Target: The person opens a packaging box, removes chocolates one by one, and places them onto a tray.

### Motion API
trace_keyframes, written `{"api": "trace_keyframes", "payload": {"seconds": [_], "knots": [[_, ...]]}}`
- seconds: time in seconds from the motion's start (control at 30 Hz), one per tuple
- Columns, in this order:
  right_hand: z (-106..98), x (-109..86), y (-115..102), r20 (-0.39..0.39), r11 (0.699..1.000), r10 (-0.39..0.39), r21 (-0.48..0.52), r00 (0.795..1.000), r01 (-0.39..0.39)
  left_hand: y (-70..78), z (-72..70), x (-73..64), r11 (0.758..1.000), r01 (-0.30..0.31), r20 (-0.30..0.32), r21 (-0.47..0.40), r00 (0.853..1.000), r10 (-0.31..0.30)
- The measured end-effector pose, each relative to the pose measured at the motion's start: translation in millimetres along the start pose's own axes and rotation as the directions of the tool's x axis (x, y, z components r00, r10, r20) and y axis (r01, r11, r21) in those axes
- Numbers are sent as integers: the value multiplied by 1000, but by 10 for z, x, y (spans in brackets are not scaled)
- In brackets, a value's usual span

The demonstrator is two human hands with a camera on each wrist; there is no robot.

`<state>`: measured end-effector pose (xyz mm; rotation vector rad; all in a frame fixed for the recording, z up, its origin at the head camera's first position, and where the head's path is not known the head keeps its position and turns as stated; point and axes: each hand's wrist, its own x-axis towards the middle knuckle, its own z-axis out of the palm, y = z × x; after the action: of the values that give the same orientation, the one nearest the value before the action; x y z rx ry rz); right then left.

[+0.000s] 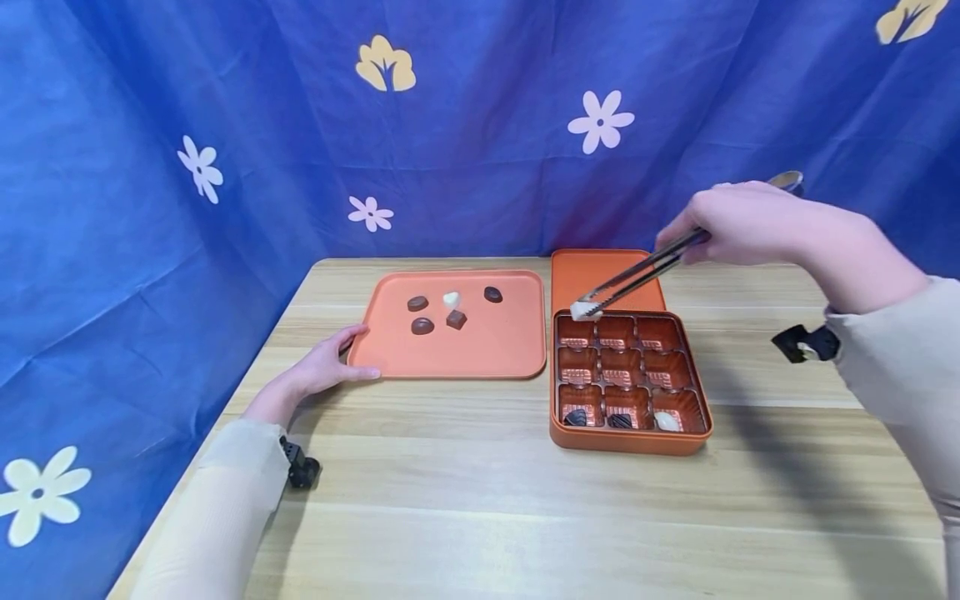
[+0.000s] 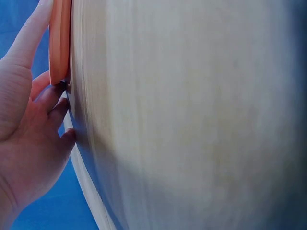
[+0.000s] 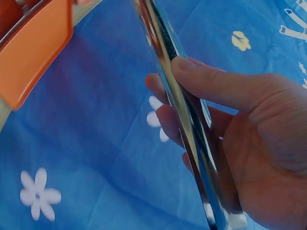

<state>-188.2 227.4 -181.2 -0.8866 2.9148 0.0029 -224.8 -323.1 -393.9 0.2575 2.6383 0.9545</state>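
Observation:
My left hand (image 1: 330, 364) grips the left front corner of a pinkish-orange tray (image 1: 465, 360), thumb along the front edge and fingers at the left side. On the tray lie a white heart-like chocolate (image 1: 451, 299), a square brown chocolate (image 1: 456, 319), a dark oval one (image 1: 492, 294) and two brown rounded ones. Metal tongs (image 1: 652, 262) are held in my right hand (image 1: 750, 223), between thumb and fingers. Their tips pinch a white chocolate (image 1: 582, 311) over the back left compartment of an orange box (image 1: 630, 441) with a brown divided insert.
In the box's front row sit a dark chocolate (image 1: 575, 417), a dark ridged chocolate (image 1: 619, 421) and a white chocolate (image 1: 667, 422), one per compartment. An orange lid (image 1: 600, 268) lies behind the box. A blue flowered curtain (image 1: 480, 150) hangs behind the wooden table (image 1: 450, 483).

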Motion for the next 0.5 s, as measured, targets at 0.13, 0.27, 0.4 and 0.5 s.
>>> {"api": "trace_keyframes", "payload": {"seconds": [0.13, 0.27, 0.4, 0.5], "knots": [[-10, 210, -147, -13, 999, -33, 13, 999, 33, -4, -2, -6, 1000, 1, -4, 3, 1000, -1], [46, 449, -293, -2, 998, -51, 29, 999, 51, -12, 5, -9, 1000, 6, -7, 12, 1000, -5], [146, 696, -411, 10, 998, -46, 31, 999, 45, -12, 5, -11, 1000, -3, -8, 11, 1000, 3], [263, 869, -470, 0, 998, -54, 19, 999, 54, -4, 3, -13, 1000, -10, -6, 12, 1000, 10]]}}
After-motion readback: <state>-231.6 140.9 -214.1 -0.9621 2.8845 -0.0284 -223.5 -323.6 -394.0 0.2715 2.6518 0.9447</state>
